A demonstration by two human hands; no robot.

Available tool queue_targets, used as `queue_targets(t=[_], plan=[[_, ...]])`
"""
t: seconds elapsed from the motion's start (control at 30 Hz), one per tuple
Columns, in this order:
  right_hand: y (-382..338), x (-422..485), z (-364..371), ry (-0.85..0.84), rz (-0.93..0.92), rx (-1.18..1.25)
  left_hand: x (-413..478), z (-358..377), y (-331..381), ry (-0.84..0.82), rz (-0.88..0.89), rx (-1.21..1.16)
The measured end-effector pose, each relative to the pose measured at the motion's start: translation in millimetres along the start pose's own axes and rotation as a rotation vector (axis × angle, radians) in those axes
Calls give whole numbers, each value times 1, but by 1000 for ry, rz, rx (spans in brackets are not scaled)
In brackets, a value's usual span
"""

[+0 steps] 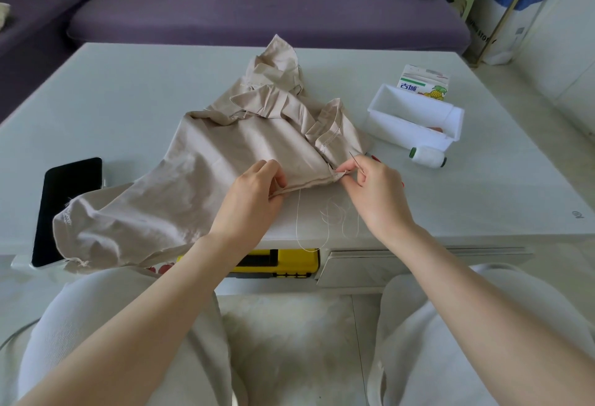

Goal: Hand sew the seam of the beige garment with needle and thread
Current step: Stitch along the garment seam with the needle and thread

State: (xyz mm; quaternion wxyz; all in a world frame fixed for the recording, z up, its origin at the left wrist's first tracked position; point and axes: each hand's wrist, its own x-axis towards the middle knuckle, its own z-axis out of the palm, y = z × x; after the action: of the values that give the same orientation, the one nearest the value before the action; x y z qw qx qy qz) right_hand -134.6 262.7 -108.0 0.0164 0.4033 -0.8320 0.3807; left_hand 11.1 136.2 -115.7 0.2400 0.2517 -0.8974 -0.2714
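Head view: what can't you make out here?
All in the head view:
Needle: eye too small to see whether it is threaded.
Red object: mostly behind the right hand.
White tray: its near wall hides the contents.
Yellow object: under the table, partly behind the left forearm.

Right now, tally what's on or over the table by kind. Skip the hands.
Garment: 1
Phone: 1
Tray: 1
Carton: 1
Thread spool: 1
Needle: 1
Loose thread: 1
Total: 7
Red bit behind the right hand: unclear, not counted.
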Motion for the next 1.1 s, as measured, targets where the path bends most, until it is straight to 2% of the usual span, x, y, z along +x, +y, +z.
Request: queue_targets(t=[0.2, 0.37, 0.47, 0.67, 1.1], plan=[[3, -1, 1, 7, 4, 11, -2, -2, 3, 40, 58, -23], [-9, -6, 1, -13, -63, 99, -1, -3, 3, 78, 43, 0], [-14, -9, 2, -66, -154, 190, -1, -3, 4, 81, 23, -10], [-8, -16, 13, -166, -315, 114, 0, -2, 3, 72, -14, -31], [-3, -17, 16, -190, -251, 138, 1, -1, 5, 92, -7, -39]])
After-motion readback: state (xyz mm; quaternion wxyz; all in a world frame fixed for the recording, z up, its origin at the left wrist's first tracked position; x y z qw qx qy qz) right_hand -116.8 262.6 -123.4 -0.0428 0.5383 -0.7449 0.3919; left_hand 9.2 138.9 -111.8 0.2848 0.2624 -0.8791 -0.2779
